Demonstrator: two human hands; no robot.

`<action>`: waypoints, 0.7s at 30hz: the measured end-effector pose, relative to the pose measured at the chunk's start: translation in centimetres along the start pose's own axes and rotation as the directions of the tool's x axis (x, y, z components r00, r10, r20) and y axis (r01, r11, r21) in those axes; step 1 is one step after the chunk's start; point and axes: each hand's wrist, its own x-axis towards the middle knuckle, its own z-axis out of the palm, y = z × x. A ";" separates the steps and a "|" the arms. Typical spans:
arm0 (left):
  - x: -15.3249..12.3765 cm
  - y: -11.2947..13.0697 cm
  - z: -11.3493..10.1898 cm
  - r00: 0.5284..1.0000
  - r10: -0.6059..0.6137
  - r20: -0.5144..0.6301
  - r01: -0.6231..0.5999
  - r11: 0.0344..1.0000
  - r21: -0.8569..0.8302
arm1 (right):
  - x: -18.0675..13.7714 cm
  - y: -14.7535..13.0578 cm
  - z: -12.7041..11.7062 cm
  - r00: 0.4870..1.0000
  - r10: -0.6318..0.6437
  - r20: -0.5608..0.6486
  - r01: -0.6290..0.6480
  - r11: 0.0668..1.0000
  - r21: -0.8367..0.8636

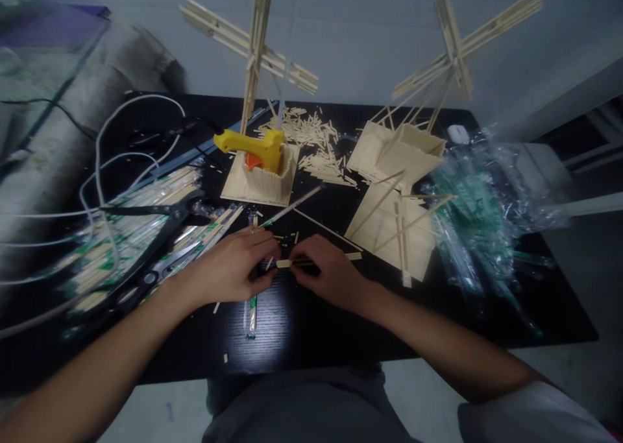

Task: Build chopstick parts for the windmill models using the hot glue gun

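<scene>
Both my hands rest on the black table (302, 326) near its front edge. My left hand (233, 268) is curled, fingertips pinched at the left end of a bundle of wooden sticks (318, 260). My right hand (328, 271) is closed over the same bundle, whose right end pokes out past the fingers. The sticks lie flat, side by side. A wrapped chopstick (252, 316) lies just under my left hand.
A yellow glue gun (253, 148) sits in a small stick box. Two stick windmills (452, 47) rise at the back. Flat stick panels (389, 226), cut stick pieces (316, 144), packs of chopsticks (141, 222), scissors (146, 277), white cables and empty wrappers (467, 222) crowd the table.
</scene>
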 end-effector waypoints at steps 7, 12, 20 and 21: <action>0.1 0.2 -0.1 1.000 -0.010 -0.006 0.010 1.000 -0.001 | 0.0 0.0 -0.1 1.000 -0.010 -0.005 0.010 1.000 0.004; 0.0 -0.1 0.2 1.000 0.010 -0.009 -0.010 1.000 0.000 | 0.0 0.0 -0.1 1.000 -0.016 -0.005 0.016 1.000 -0.007; 0.0 -0.3 0.2 1.000 0.001 0.011 -0.001 1.000 0.019 | 0.1 -0.1 -0.1 1.000 -0.014 -0.001 0.014 1.000 -0.011; 0.0 -0.3 0.2 1.000 0.002 0.011 -0.003 1.000 0.021 | 0.0 -0.1 -0.1 1.000 -0.018 -0.004 0.018 1.000 -0.012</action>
